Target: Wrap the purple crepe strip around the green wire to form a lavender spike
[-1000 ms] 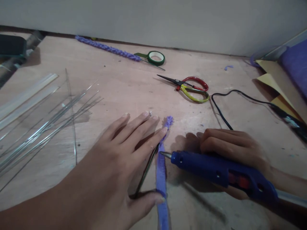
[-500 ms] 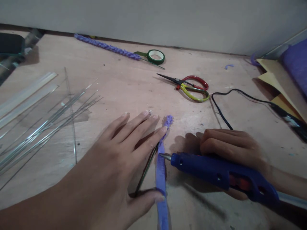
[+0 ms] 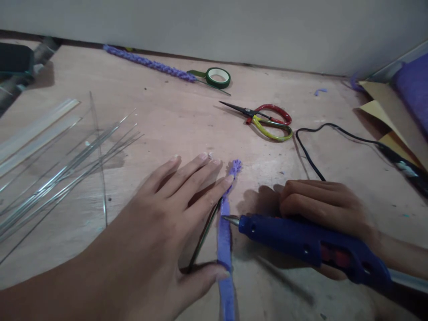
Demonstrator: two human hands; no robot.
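Observation:
My left hand [image 3: 167, 223] lies spread on the table, index finger and thumb pressing down a purple paper strip [image 3: 225, 245]. A small purple fringed tip [image 3: 236, 167] sticks out past the index fingertip, at the strip's far end. Under that hand a dark green stem wire [image 3: 204, 238] runs slantwise to the strip's upper part. My right hand [image 3: 324, 209] is wrapped round a blue hot glue gun [image 3: 284, 234], lying on its side with a glue stick [image 3: 409, 280] in its back. The metal nozzle touches or nearly touches the strip.
Bare wires [image 3: 67, 174] and glue sticks [image 3: 36, 131] lie at left. Beyond my hands are scissors [image 3: 272, 122], green tape [image 3: 219, 78] and a finished-looking purple fringed stem [image 3: 150, 64]. A black cord [image 3: 309, 160] curves at right, near yellow paper [image 3: 377, 113] and a purple bundle [image 3: 413, 91].
Almost nothing differs. The view has shifted very slightly; both hands, the strip and the glue gun keep their places.

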